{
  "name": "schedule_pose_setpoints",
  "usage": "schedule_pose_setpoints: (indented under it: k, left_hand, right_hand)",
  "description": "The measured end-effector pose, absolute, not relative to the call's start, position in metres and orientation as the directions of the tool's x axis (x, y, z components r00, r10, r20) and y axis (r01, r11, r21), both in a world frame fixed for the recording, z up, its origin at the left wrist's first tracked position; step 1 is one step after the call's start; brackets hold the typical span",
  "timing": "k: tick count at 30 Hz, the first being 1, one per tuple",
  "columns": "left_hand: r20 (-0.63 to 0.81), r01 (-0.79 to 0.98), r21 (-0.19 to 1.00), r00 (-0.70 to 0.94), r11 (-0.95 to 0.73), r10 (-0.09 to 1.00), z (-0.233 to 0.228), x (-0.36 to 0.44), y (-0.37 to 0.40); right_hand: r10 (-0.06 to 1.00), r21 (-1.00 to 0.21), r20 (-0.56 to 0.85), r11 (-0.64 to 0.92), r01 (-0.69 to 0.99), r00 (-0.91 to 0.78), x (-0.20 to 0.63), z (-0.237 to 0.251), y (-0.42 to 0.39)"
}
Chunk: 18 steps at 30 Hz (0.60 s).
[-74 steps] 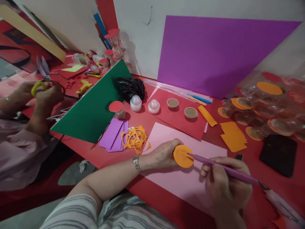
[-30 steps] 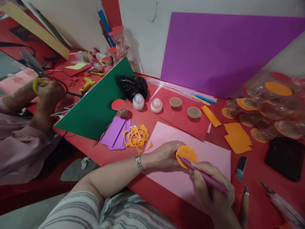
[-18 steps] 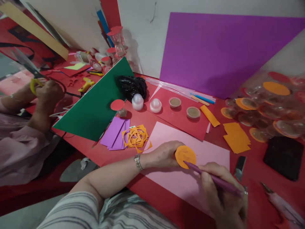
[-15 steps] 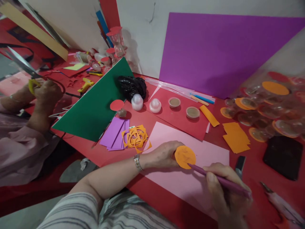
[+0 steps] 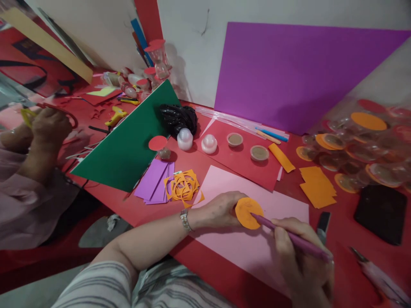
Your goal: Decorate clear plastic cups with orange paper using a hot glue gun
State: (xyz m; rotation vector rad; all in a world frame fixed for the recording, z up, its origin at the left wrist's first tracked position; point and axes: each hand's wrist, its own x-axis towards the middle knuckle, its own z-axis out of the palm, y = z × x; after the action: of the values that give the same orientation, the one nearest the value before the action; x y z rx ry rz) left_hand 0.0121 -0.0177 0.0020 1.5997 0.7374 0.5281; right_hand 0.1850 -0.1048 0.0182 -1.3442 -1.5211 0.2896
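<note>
My left hand [image 5: 221,209], with a metal watch at the wrist, grips an orange paper disc [image 5: 244,207]; its fingers are mostly hidden beneath. Whether anything sits under the disc, I cannot tell. In my right hand [image 5: 303,265] is a slim purple pen [image 5: 302,243], its tip touching the disc near the middle. Faint darker marks show on the orange surface. Both hands are over a pink sheet [image 5: 221,184]. Left of it lie a heap of orange cut-out scraps [image 5: 183,187] and purple paper strips [image 5: 154,182].
A green board [image 5: 135,141] stands slanted at left, before a co-worker's hand [image 5: 49,124] with yellow-handled scissors [image 5: 27,116]. Clear plastic pieces with orange discs [image 5: 353,149] crowd the right, near a black phone-like object [image 5: 380,214]. Small sand-filled cups [image 5: 235,139] sit on red sheets.
The pen tip has moved up and left on the orange disc, with my right hand shifting slightly left. The co-worker's hand with the scissors has moved left and dropped a little.
</note>
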Motion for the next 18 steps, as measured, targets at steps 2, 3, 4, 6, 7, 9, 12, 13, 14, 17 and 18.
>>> schedule_pose_setpoints:
  k: [2, 3, 4, 6, 7, 9, 12, 13, 14, 17, 18]
  left_hand:
    - [-0.076, 0.169, 0.984, 0.691, -0.058, 0.719, 0.002, 0.012, -0.018]
    - [-0.075, 0.164, 0.985, 0.692, -0.056, 0.718, 0.002, 0.012, -0.018]
    - [-0.074, 0.158, 0.986, 0.694, -0.051, 0.716, 0.002, 0.012, -0.019]
    - [-0.071, 0.140, 0.989, 0.691, -0.037, 0.719, 0.000, 0.012, -0.019]
    - [-0.068, 0.132, 0.991, 0.691, -0.033, 0.720, 0.000, 0.012, -0.019]
    - [-0.059, 0.120, 0.992, 0.692, -0.034, 0.720, -0.002, 0.013, -0.019]
    - [-0.052, 0.123, 0.991, 0.688, -0.046, 0.724, -0.003, 0.013, -0.020]
    - [-0.052, 0.127, 0.991, 0.686, -0.048, 0.726, -0.003, 0.013, -0.020]
    - [-0.052, 0.130, 0.990, 0.688, -0.052, 0.724, -0.002, 0.013, -0.020]
    - [-0.050, 0.139, 0.988, 0.699, -0.067, 0.713, 0.000, 0.013, -0.019]
    - [-0.051, 0.143, 0.987, 0.702, -0.071, 0.710, 0.000, 0.013, -0.019]
  right_hand:
    - [0.841, -0.721, 0.520, 0.341, 0.603, 0.146, 0.186, 0.016, -0.102]
    - [0.840, -0.707, 0.527, 0.349, 0.615, 0.127, 0.185, 0.016, -0.101]
    - [0.835, -0.685, 0.542, 0.373, 0.626, 0.095, 0.185, 0.015, -0.100]
    - [0.820, -0.645, 0.571, 0.419, 0.639, 0.038, 0.185, 0.015, -0.097]
    - [0.818, -0.636, 0.575, 0.426, 0.643, 0.027, 0.185, 0.015, -0.096]
    - [0.821, -0.636, 0.570, 0.425, 0.644, 0.021, 0.185, 0.014, -0.095]
    - [0.824, -0.642, 0.567, 0.421, 0.640, 0.026, 0.186, 0.011, -0.095]
    - [0.822, -0.644, 0.569, 0.425, 0.636, 0.027, 0.186, 0.011, -0.096]
    - [0.822, -0.650, 0.569, 0.424, 0.630, 0.034, 0.186, 0.011, -0.097]
    - [0.854, -0.710, 0.508, 0.342, 0.616, 0.112, 0.183, 0.016, -0.103]
    - [0.867, -0.738, 0.477, 0.306, 0.602, 0.145, 0.181, 0.019, -0.106]
